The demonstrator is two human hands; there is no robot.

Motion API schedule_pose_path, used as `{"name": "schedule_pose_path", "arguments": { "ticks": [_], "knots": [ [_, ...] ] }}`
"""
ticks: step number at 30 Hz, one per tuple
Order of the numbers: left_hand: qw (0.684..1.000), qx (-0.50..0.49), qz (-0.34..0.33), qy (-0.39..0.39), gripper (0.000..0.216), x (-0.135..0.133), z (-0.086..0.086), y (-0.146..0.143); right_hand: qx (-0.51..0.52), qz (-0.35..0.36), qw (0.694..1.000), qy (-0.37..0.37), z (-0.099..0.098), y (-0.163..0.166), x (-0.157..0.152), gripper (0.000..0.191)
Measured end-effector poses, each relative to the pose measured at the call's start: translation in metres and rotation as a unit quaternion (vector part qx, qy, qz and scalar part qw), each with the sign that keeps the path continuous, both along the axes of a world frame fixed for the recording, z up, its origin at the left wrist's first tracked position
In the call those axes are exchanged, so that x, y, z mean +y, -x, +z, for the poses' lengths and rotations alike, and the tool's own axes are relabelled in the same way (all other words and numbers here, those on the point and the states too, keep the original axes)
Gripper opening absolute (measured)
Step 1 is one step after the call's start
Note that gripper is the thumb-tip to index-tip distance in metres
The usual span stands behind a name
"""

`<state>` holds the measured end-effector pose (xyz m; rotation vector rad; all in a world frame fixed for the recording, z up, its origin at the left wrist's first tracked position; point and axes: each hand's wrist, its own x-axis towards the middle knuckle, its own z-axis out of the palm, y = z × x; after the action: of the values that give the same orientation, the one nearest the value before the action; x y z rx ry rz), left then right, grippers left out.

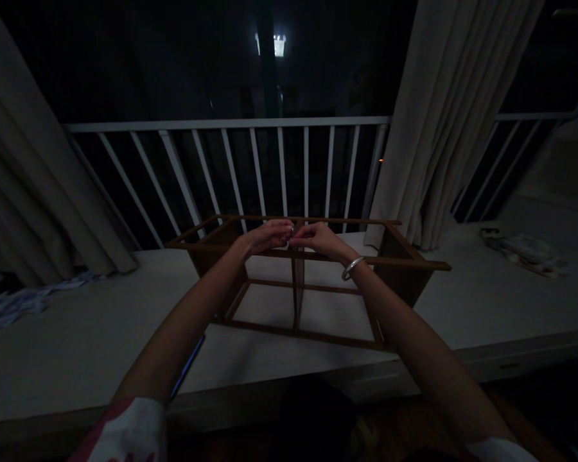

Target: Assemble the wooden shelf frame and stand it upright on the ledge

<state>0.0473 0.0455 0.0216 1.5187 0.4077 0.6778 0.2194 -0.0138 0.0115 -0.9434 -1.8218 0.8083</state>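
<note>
Wooden rack sits on the pale ledge, directly below both hands, and the grip of each is narrow: the fingertips of the left hand and the right hand meet around a small shiny piece, too tiny and dim to make out. They come together just over the top of the rack, above its upright middle divider, between the near and far top rails. The right wrist wears a silver bracelet, and a white sleeve with reddish patches covers the upper part of the left arm. Around the hands, the rack is an open brown frame with a solid panel toward each end and thin rails along the bottom. A dark flat object with a bluish face lies by the ledge's near edge, partly behind the left forearm. Patterned cloth lies far left, and a pale bundle far right. Behind the rack stands a white railing, with a beige left curtain and right curtain beside it. Beyond, a bright light shows against the dark.
</note>
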Motion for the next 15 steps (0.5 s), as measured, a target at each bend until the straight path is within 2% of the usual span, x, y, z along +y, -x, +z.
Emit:
{"name": "schedule_pose_path", "arguments": {
  "ticks": [7,15],
  "knots": [
    [1.0,-0.01,-0.017,-0.002,0.025,0.0006,-0.0007,-0.0008,0.002,0.019,1.0,0.002,-0.0004,-0.0003,-0.0023,0.029],
    [1.0,-0.015,-0.02,-0.004,0.019,0.0045,-0.0032,0.002,-0.006,0.001,1.0,0.014,-0.0001,0.002,-0.0027,0.028]
  ]
}}
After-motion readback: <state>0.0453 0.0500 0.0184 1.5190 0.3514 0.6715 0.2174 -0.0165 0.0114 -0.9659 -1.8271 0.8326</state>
